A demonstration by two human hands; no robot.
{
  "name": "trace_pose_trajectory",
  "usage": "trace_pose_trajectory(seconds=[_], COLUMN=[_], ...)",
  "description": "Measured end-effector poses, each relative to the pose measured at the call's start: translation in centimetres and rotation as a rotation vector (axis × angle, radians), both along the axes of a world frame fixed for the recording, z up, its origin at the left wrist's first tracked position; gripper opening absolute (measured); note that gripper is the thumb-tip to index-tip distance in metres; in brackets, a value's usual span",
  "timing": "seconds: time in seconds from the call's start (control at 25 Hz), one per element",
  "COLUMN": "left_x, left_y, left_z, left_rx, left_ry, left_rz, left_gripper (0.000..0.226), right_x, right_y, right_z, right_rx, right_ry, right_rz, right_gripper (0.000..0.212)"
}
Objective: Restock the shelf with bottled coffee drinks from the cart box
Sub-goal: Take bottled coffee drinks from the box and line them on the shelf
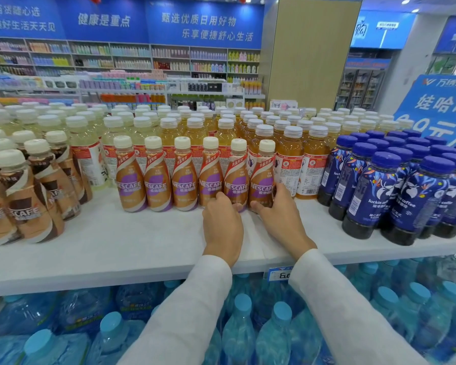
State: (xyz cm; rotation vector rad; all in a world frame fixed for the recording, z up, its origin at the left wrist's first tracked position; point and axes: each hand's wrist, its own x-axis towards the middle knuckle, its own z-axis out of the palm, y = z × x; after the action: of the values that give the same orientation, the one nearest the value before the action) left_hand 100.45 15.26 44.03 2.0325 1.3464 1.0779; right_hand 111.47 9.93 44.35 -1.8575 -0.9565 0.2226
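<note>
Several Nescafe coffee bottles with cream caps and purple-tan labels stand in a row on the white shelf (116, 248). My left hand (223, 222) holds the base of the second bottle from the right (236, 177). My right hand (281, 219) wraps around the lower part of the rightmost bottle (263, 177), thumb in front and fingers on its right side. Both bottles stand upright on the shelf, touching each other. The cart box is out of view.
Brown-label Nescafe bottles (29, 196) stand at the left, dark blue Luckin coffee bottles (395, 191) at the right, and tea bottles (311, 159) crowd behind the row. Large blue water bottles (242, 327) fill the level below. A blue price sign (437, 106) stands at the back right.
</note>
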Motion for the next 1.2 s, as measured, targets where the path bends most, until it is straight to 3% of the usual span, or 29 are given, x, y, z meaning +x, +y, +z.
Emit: trace_pose_trajectory(seconds=[1.2], left_x=[0.24], left_y=[0.15], left_z=[0.02], left_rx=[-0.014], left_ry=[-0.062], left_rz=[0.041], left_gripper=[0.034], right_x=[0.47], right_y=[0.37], right_z=[-0.47], right_rx=[0.005], right_ry=[-0.018], right_rz=[0.002], right_gripper=[0.077])
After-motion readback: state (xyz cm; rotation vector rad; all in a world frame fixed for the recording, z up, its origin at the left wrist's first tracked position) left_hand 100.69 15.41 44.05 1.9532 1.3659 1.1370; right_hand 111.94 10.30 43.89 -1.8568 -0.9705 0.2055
